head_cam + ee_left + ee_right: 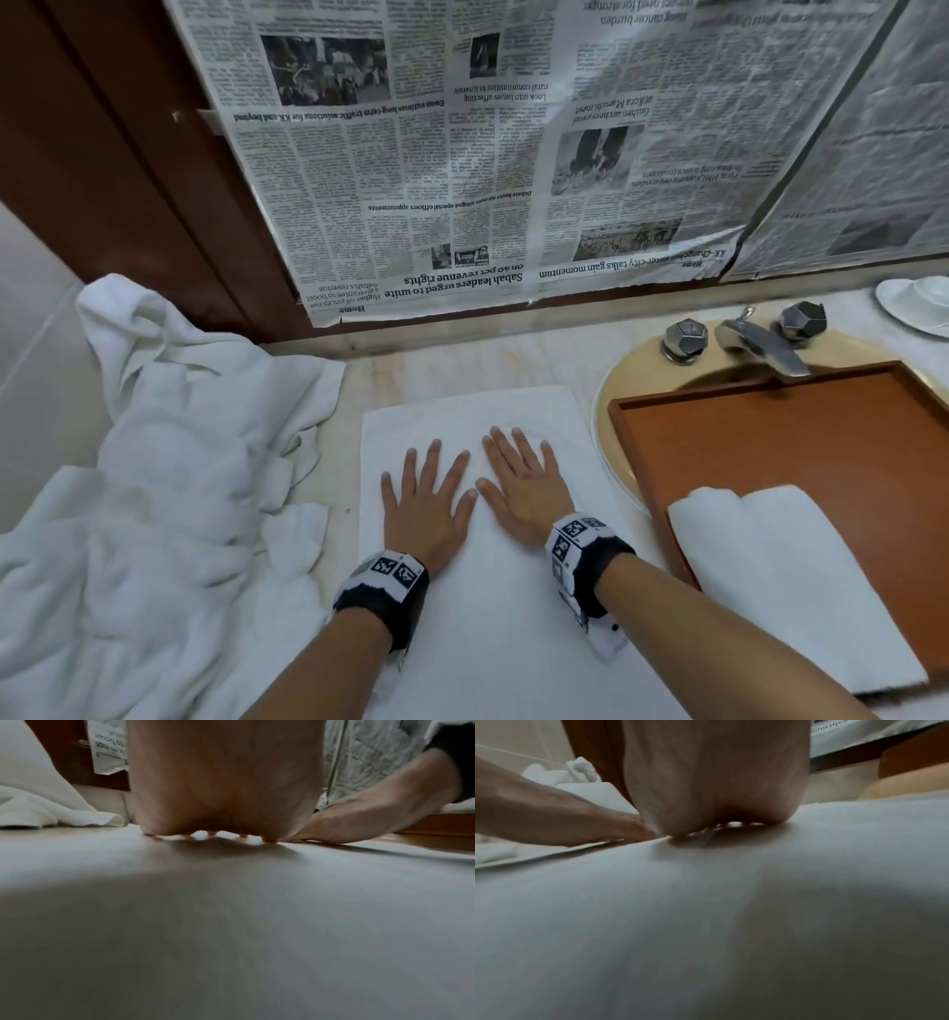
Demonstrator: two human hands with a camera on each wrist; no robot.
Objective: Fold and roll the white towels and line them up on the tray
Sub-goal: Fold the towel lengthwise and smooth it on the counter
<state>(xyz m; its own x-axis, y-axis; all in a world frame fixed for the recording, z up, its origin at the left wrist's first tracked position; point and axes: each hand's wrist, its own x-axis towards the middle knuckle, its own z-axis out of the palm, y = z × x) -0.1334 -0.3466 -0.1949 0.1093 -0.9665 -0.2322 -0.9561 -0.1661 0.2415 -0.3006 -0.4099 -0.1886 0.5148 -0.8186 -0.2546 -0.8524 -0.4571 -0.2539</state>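
Both hands lie flat, palms down, on a white towel (477, 591) spread smooth on the pale counter (452, 367). The left hand (429, 506) has its fingers straight and fanned apart; the right hand (524, 485) sits just beside it, fingers straight and a little closer together, the two thumbs almost touching. Neither hand grips or pinches anything; they simply press on the cloth. From the left wrist view the palm hangs over the towel with the fingertips (210, 834) meeting the fabric, and the right wrist view shows the same low pressing contact. Each wrist carries a black band with printed marker squares. To the left of the left hand a heap of crumpled white towels (169, 488) covers the counter. To the right of the right hand an orange-brown tray (801, 442) rests across a beige sink (616, 390), and one rolled white towel (791, 586) lies on the tray's near part. Beyond the tray stand a metal tap (760, 344) with two faceted knobs. Ahead of the fingers, sheets of newspaper (462, 154) cover the wall.
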